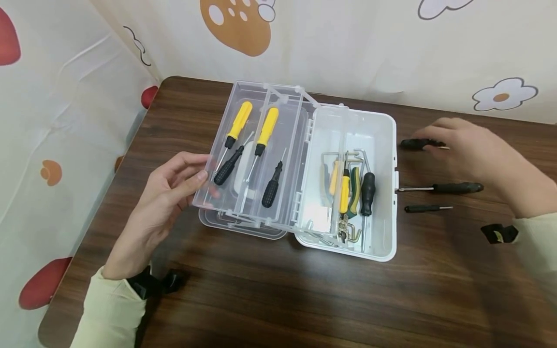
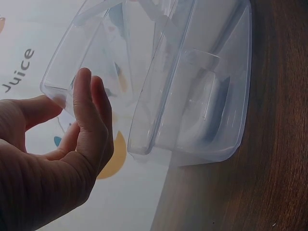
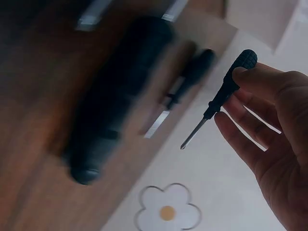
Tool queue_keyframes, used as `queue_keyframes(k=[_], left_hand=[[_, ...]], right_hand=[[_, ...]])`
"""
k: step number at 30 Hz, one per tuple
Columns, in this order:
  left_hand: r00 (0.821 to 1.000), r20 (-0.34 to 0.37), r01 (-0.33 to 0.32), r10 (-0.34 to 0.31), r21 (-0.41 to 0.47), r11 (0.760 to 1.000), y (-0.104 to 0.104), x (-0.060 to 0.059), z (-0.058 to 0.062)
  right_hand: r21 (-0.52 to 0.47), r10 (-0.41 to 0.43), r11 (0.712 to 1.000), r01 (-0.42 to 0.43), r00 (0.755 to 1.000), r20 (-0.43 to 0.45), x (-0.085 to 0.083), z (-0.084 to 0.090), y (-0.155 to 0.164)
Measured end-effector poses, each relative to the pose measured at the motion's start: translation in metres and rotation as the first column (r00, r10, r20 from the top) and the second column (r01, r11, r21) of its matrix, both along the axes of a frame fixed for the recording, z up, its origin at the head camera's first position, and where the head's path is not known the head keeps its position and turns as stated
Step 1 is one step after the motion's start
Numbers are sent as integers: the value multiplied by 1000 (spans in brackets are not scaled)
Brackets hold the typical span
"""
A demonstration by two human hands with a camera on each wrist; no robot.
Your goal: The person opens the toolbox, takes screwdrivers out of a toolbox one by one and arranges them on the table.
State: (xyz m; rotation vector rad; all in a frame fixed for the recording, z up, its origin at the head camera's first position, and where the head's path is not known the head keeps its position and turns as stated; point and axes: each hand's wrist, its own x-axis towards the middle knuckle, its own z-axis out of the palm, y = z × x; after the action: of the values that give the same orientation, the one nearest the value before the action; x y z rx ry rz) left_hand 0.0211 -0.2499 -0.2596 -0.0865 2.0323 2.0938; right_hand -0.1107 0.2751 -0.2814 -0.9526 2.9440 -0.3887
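A clear plastic toolbox stands open on the wooden table, its fold-out tray swung out to the left. My left hand pinches the tray's left edge, thumb on top and fingers underneath. Two yellow-handled screwdrivers and two black-handled ones lie in the tray. To the right of the box, my right hand pinches a small black screwdriver by its handle, just above the table. Two more black screwdrivers lie on the table below that hand.
The box's deep white compartment holds pliers, hex keys and more screwdrivers. A patterned curtain closes off the back and left. The table's left edge runs close to my left arm. A black strap lies near my right sleeve.
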Motion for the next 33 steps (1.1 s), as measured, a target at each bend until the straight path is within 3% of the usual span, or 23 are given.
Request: queue_keyframes(k=[8, 17, 26, 33], left_hand=[[1000, 0, -1, 1, 0, 1000, 0, 0, 0], [1000, 10, -6, 6, -13, 1000, 0, 0, 0], [1000, 4, -1, 1, 5, 1000, 0, 0, 0], [1000, 3, -2, 2, 4, 1000, 0, 0, 0]], right_hand=[[-17, 57, 998, -58, 997, -47, 9, -23, 8], [-30, 107, 993, -110, 989, -97, 10, -35, 8], [-39, 98, 994, -103, 990, -106, 12, -34, 7], [-56, 96, 993, -105, 986, -134, 15, -21, 0]])
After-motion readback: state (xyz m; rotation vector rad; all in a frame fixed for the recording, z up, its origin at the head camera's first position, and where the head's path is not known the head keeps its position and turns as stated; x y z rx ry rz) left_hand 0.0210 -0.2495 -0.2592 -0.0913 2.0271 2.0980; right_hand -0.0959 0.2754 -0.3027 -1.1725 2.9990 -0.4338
